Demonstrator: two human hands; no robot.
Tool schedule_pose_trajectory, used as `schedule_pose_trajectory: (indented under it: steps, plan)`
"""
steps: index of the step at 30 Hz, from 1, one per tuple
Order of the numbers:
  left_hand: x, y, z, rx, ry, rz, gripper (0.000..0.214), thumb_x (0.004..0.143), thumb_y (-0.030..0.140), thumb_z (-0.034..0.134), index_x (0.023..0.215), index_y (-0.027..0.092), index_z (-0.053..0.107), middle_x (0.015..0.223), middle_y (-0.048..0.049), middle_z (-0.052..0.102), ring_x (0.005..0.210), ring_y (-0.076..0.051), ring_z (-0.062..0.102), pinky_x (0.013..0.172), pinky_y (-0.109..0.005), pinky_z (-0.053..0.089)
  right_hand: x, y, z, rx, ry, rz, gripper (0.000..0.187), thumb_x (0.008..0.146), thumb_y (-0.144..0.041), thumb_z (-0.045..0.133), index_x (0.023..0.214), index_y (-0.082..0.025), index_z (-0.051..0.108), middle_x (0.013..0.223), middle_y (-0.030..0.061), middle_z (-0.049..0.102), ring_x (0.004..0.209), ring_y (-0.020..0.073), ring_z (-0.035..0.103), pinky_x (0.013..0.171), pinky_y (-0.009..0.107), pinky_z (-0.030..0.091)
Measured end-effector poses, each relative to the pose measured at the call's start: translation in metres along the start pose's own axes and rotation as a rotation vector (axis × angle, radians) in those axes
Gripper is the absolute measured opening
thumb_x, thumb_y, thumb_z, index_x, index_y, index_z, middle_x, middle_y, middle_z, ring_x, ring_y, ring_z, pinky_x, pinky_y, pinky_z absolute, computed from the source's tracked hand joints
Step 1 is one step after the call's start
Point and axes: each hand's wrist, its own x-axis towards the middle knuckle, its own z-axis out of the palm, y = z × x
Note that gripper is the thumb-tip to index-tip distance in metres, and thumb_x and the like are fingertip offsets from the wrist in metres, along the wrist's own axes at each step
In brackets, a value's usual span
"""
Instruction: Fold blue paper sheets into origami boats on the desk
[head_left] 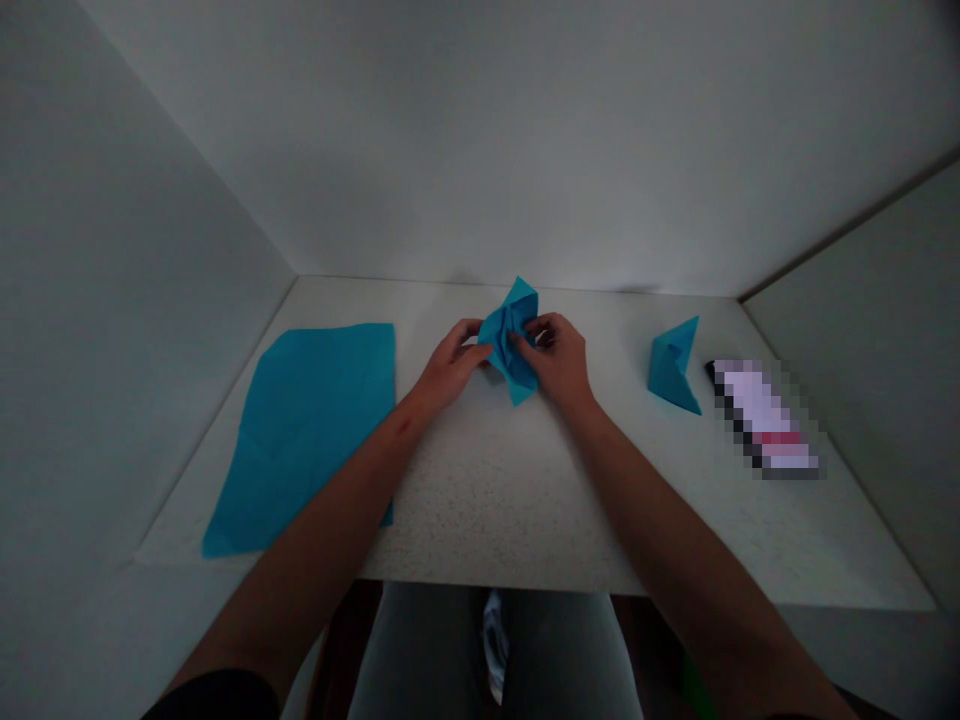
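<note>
A partly folded piece of blue paper [513, 335], with pointed ends at top and bottom and several creases in its middle, is held between my two hands just above the table. My left hand [455, 362] grips its left edge, thumb in front and fingers behind. On the right side, my right hand [559, 358] pinches the paper, its thumb pressing into the central folds. Some fingertips of both hands are hidden behind the paper.
A large blue paper sheet [319, 410] lies flat at the left, partly under my left forearm. To the right stands a folded blue paper shape [673, 368], beside a blurred-out phone-like object [765, 415]. Walls bound the speckled white table [495, 500] at the back and sides.
</note>
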Motion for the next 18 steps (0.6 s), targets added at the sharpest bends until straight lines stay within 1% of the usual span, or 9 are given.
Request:
schedule_pose_trajectory:
  steps: [2, 4, 6, 9, 12, 15, 18]
  plan:
    - [0.0002, 0.0005, -0.0002, 0.038, 0.000, 0.005, 0.024, 0.083, 0.037, 0.078, 0.100, 0.023, 0.070, 0.099, -0.0035, 0.074, 0.088, -0.021, 0.071, 0.081, -0.033, 0.059, 0.0004, 0.0025, 0.0009, 0.003, 0.014, -0.007, 0.028, 0.086, -0.046, 0.084, 0.095, -0.025, 0.069, 0.098, 0.0054, 0.070, 0.081, 0.0212, 0.061, 0.074, 0.038, 0.053]
    - [0.0006, 0.0013, -0.0006, 0.079, 0.019, 0.015, 0.018, 0.083, 0.033, 0.075, 0.096, 0.023, 0.071, 0.093, -0.0021, 0.073, 0.089, -0.021, 0.071, 0.082, -0.032, 0.058, 0.0010, 0.0055, 0.0014, 0.001, 0.018, -0.020, 0.025, 0.086, -0.044, 0.083, 0.094, -0.025, 0.070, 0.104, 0.0074, 0.069, 0.088, 0.0228, 0.064, 0.073, 0.038, 0.055]
    - [0.0011, 0.0015, -0.0011, 0.104, 0.023, 0.025, 0.014, 0.083, 0.031, 0.073, 0.095, 0.023, 0.072, 0.090, -0.0017, 0.072, 0.089, -0.021, 0.070, 0.082, -0.032, 0.058, 0.0014, 0.0084, 0.0016, 0.002, 0.017, -0.023, 0.021, 0.085, -0.041, 0.082, 0.093, -0.025, 0.071, 0.109, 0.0087, 0.068, 0.091, 0.0236, 0.066, 0.073, 0.038, 0.057]
    - [0.0015, 0.0009, -0.0015, 0.110, 0.010, 0.044, 0.012, 0.083, 0.030, 0.072, 0.094, 0.023, 0.072, 0.089, -0.0018, 0.072, 0.088, -0.021, 0.070, 0.083, -0.033, 0.058, 0.0016, 0.0110, 0.0017, 0.011, 0.001, -0.023, 0.017, 0.085, -0.038, 0.081, 0.089, -0.024, 0.072, 0.107, 0.0084, 0.069, 0.090, 0.0234, 0.068, 0.076, 0.040, 0.058]
    - [0.0009, 0.0005, -0.0016, 0.094, -0.010, 0.059, 0.014, 0.082, 0.032, 0.076, 0.094, 0.024, 0.073, 0.091, -0.0027, 0.073, 0.092, -0.023, 0.070, 0.086, -0.034, 0.059, 0.0013, 0.0102, 0.0021, 0.031, -0.023, -0.026, 0.018, 0.085, -0.039, 0.080, 0.090, -0.024, 0.071, 0.104, 0.0076, 0.071, 0.087, 0.0228, 0.070, 0.076, 0.040, 0.059]
    - [-0.0010, 0.0016, -0.0016, 0.044, -0.029, 0.042, 0.019, 0.081, 0.035, 0.080, 0.094, 0.024, 0.071, 0.093, -0.0029, 0.073, 0.093, -0.022, 0.070, 0.086, -0.034, 0.058, 0.0004, 0.0067, 0.0024, 0.062, -0.026, 0.002, 0.028, 0.083, -0.045, 0.084, 0.094, -0.024, 0.070, 0.103, 0.0074, 0.073, 0.084, 0.0221, 0.070, 0.075, 0.039, 0.058]
    - [-0.0030, 0.0032, -0.0013, -0.030, -0.011, -0.015, 0.030, 0.081, 0.039, 0.081, 0.106, 0.025, 0.070, 0.098, -0.0026, 0.074, 0.093, -0.022, 0.071, 0.086, -0.034, 0.058, -0.0004, 0.0031, 0.0022, 0.082, -0.032, 0.040, 0.036, 0.084, -0.054, 0.085, 0.095, -0.024, 0.069, 0.096, 0.0065, 0.074, 0.081, 0.0216, 0.068, 0.076, 0.039, 0.057]
